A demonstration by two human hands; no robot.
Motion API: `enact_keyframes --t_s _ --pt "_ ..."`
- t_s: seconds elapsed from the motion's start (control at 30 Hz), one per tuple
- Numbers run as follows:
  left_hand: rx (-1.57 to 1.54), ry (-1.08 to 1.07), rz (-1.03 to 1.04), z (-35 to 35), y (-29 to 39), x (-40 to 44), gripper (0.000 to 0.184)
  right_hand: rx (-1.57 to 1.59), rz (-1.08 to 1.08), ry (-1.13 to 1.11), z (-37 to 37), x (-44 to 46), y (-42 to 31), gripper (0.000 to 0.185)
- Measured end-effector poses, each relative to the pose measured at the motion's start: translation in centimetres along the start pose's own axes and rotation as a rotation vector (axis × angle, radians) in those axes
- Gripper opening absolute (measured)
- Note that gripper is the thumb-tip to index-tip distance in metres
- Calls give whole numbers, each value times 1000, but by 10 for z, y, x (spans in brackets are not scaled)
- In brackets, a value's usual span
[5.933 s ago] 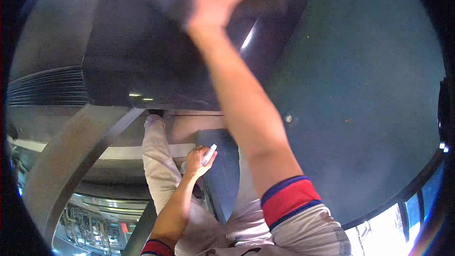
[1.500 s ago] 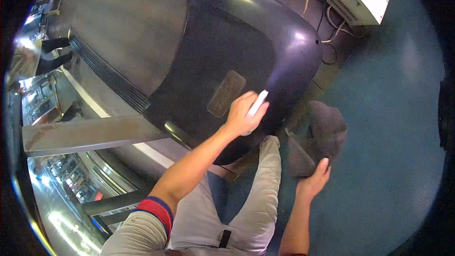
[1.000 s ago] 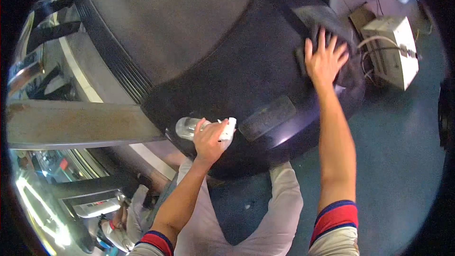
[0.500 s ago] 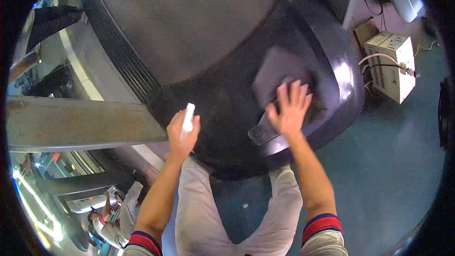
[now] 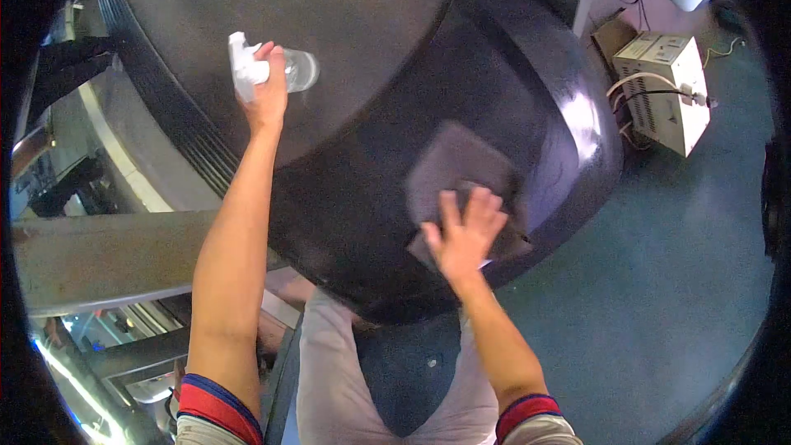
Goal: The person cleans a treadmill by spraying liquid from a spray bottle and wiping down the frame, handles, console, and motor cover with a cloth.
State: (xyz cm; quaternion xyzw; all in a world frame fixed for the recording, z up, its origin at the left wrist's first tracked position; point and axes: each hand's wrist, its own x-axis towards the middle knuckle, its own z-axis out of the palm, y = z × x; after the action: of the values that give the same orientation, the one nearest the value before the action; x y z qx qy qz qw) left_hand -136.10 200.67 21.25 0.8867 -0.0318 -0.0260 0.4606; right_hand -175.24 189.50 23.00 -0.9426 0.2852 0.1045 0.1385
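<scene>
My left hand (image 5: 268, 86) is wrapped round a clear spray bottle (image 5: 301, 71) with a white trigger head, held over the treadmill's dark belt (image 5: 346, 16). Spread fingers of my right hand (image 5: 467, 235) press a dark grey cloth (image 5: 453, 166) against the black plastic end cover (image 5: 354, 198) of the treadmill. Part of the cloth lies under the palm and some of it is blurred. The label plate seen earlier on the cover is hidden.
A white power box (image 5: 671, 86) with cables stands on the floor at the right. A rusty grey beam (image 5: 115, 255) runs in from the left. Ribbed side rails (image 5: 156, 74) border the belt. Blue-green floor (image 5: 659, 280) lies at the right.
Over the last half second my left hand has moved up and over the belt with the bottle. My right hand and the cloth have slid down and left on the cover.
</scene>
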Motion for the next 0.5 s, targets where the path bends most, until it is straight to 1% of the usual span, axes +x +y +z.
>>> enact_keyframes --t_s 0.07,0.1,0.13,0.2,0.23,0.27,0.33,0.37,0.4,0.5 --pt "-3 -4 -63 5 -18 7 32 -170 273 24 -26 17 57 88" --pt "90 75 58 10 -30 6 30 -201 266 48 -34 34 81 89" --pt "118 102 98 11 -34 9 29 -228 260 77 -39 59 94 90" --pt "183 148 174 8 -40 7 28 -243 116 174 -56 132 87 86" --pt "207 155 207 7 -43 8 30 -272 85 268 -57 182 79 82" --pt "193 148 173 5 -42 7 30 -297 57 365 -55 234 68 78" --pt "168 116 112 3 -36 6 31 -272 -102 444 -53 318 44 69" --pt "218 136 130 4 -33 6 33 -312 -191 442 -46 350 34 67" --pt "216 136 128 9 -31 6 33 -350 -281 444 -40 369 32 65" --pt "205 132 102 6 -29 3 34 -274 -338 434 -52 347 54 61"
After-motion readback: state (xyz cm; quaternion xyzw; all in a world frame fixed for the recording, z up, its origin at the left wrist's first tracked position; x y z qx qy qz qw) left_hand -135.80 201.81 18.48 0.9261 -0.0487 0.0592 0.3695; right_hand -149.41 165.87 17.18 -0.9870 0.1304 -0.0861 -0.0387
